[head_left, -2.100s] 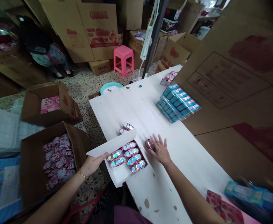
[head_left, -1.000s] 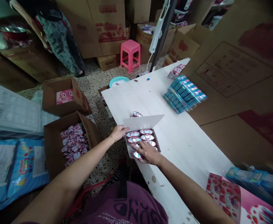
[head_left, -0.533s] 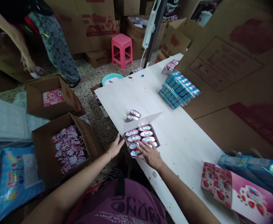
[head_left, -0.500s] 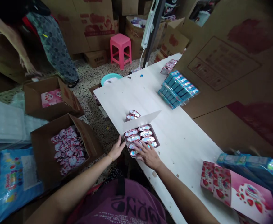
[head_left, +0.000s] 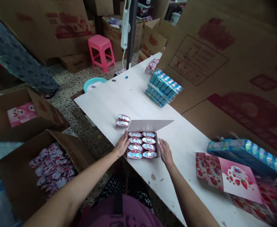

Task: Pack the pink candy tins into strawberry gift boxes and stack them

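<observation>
Left hand point(head_left: 121, 145) open at tray point(head_left: 142, 145) edge, right hand point(head_left: 165, 152) open beside (foil cups point(head_left: 123, 121) behind lid point(head_left: 150, 125)).

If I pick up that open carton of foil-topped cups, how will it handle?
The carton looks like thin card, so it will probably flex. Its raised flap seems floppy. The cups look loose in rows, so they might shift or tip.

a flat card box point(head_left: 150, 125) sits just below the centre of the frame, its white lid standing open, holding ten round foil-topped cups point(head_left: 138, 145) in two rows of five; two loose cups point(head_left: 123, 121) lie just beyond its upper left corner.
</observation>
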A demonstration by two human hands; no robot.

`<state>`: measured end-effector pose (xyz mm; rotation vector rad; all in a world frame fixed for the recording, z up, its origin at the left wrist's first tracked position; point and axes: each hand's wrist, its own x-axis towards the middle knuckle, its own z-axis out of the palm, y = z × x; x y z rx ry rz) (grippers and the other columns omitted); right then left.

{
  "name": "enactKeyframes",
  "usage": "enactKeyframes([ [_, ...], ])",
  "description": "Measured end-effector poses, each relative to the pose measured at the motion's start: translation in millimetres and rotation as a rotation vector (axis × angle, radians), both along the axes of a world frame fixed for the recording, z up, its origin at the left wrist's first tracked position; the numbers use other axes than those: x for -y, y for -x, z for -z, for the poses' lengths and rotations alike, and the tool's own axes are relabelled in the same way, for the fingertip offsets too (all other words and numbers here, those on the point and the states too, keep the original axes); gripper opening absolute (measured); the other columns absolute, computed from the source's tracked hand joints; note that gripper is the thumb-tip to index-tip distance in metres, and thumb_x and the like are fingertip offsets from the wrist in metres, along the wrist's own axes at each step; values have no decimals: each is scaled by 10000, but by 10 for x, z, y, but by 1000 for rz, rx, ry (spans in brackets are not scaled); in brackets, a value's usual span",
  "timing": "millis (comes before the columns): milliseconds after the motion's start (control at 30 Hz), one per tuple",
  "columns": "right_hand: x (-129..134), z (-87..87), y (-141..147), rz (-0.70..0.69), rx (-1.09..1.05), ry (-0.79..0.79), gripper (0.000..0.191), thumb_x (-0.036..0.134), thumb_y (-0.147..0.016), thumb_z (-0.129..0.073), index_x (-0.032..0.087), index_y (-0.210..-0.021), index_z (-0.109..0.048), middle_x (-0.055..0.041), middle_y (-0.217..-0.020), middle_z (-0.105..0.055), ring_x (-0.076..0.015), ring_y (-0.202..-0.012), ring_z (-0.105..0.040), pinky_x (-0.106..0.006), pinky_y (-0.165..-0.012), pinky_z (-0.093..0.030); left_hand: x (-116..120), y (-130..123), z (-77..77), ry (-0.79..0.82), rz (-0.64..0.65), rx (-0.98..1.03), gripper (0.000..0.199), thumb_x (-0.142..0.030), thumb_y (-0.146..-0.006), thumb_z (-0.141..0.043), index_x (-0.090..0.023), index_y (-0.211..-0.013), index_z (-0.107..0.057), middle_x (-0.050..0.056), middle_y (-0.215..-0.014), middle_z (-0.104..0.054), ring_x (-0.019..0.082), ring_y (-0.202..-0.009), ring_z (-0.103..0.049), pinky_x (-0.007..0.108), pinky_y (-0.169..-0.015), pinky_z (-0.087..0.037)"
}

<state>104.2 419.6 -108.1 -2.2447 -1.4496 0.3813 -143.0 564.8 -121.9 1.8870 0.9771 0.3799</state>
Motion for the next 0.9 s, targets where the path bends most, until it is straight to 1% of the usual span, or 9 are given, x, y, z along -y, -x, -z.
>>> enactKeyframes([
  [133, -162, 102, 28, -150, 76, 17, 451, 339, -900, -216, 219, -1316, -345, -96, -1131, -490, -213, -1037, -458, -395, -894, -408, 168, -233, 83, -184, -175, -51, 529, -325, -889, -278, -164, -1380, -165, 111, -1443, -207, 223, -1316, -198, 425, -1070, -215],
  [267, -244, 25, 213, -209, 233, 92, 459, 305, -884, -261, 135, -1300, -352, -146, -1054, -485, -240, -881, -475, -404, -777, -423, 245, -407, 44, -250, -252, -245, 468, -333, -868, -348, -191, -1314, -344, 133, -1410, -255, 297, -1265, -278, 471, -1006, -291],
  [367, -285, -63, 168, -232, 285, 178, 456, 308, -875, -285, 91, -1263, -385, -157, -1019, -486, -239, -832, -474, -389, -732, -424, 225, -464, 9, -247, -265, -330, 449, -324, -855, -381, -196, -1285, -388, 146, -1376, -291, 321, -1232, -309, 503, -966, -321],
  [533, -312, -50, -194, -412, -17, 100, 359, 314, -898, -266, 213, -1137, -515, -76, -964, -513, -177, -870, -503, -301, -789, -439, 256, -454, 89, -205, -331, -96, 348, -276, -868, -338, -209, -1169, -500, 88, -1309, -355, 217, -1224, -346, 388, -1032, -290],
  [633, -349, 65, -320, -320, -225, 12, 318, 366, -872, -337, 218, -1026, -572, -55, -899, -523, -166, -828, -530, -291, -748, -464, 299, -462, 136, -106, -510, 51, 356, -288, -871, -327, -199, -1190, -459, 86, -1291, -404, 186, -1213, -379, 353, -1036, -294],
  [700, -386, 137, -357, -222, -362, -3, 340, 405, -831, -402, 201, -1068, -536, -55, -901, -537, -164, -765, -552, -298, -670, -491, 279, -472, 130, -20, -588, 109, 451, -280, -865, -341, -191, -1306, -304, 94, -1305, -419, 176, -1210, -393, 337, -1026, -309],
  [733, -409, 164, -380, -182, -425, 0, 406, 423, -805, -436, 193, -1135, -486, -63, -938, -543, -162, -730, -561, -301, -622, -500, 245, -473, 116, 23, -574, 118, 524, -268, -854, -369, -186, -1347, -215, 100, -1313, -421, 178, -1204, -404, 332, -1017, -321],
  [800, -469, 208, -457, -169, -514, 11, 596, 449, -753, -497, 185, -1265, -348, -96, -1064, -528, -164, -705, -580, -309, -567, -512, 127, -452, 76, 62, -409, 71, 655, -228, -815, -445, -168, -1378, -115, 121, -1336, -405, 199, -1194, -422, 338, -993, -349],
  [900, -634, 284, -674, -439, -498, 7, 608, 442, -753, -498, 203, -1291, -346, -119, -1215, -478, -212, -886, -589, -334, -665, -528, -114, -364, 2, 25, -128, -85, 661, -179, -752, -542, -134, -1345, -254, 140, -1306, -444, 227, -1140, -477, 347, -942, -400],
])
